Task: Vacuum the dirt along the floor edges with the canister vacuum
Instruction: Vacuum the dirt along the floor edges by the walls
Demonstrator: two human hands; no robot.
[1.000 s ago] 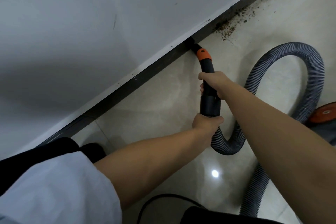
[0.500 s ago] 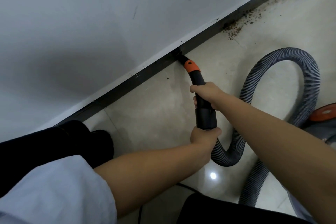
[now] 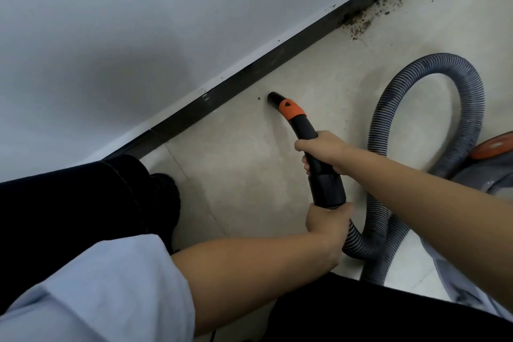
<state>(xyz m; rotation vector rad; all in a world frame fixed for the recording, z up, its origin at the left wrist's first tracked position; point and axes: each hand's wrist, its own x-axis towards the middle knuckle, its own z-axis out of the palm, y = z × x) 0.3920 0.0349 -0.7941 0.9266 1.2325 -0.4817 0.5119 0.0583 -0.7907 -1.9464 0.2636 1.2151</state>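
Note:
A black vacuum nozzle (image 3: 304, 126) with an orange collar points at the beige floor tile, its tip a short way off the dark baseboard (image 3: 249, 78). One small speck lies just left of the tip. My right hand (image 3: 323, 151) grips the nozzle tube in the middle. My left hand (image 3: 329, 221) grips the hose end just below the black cuff. The ribbed grey hose (image 3: 455, 108) loops to the right toward the grey and orange canister (image 3: 491, 158), partly cut off by the frame edge. Brown dirt (image 3: 369, 18) lies scattered along the baseboard at the upper right.
A white wall (image 3: 138, 22) rises above the baseboard. My leg in dark trousers (image 3: 91, 194) reaches to the baseboard at the left, and another dark leg fills the bottom edge. A thin black cord shows near the bottom.
The nozzle tip has pulled back from the baseboard and shifted left along the floor, away from the dirt patch. Both hands kept their grip.

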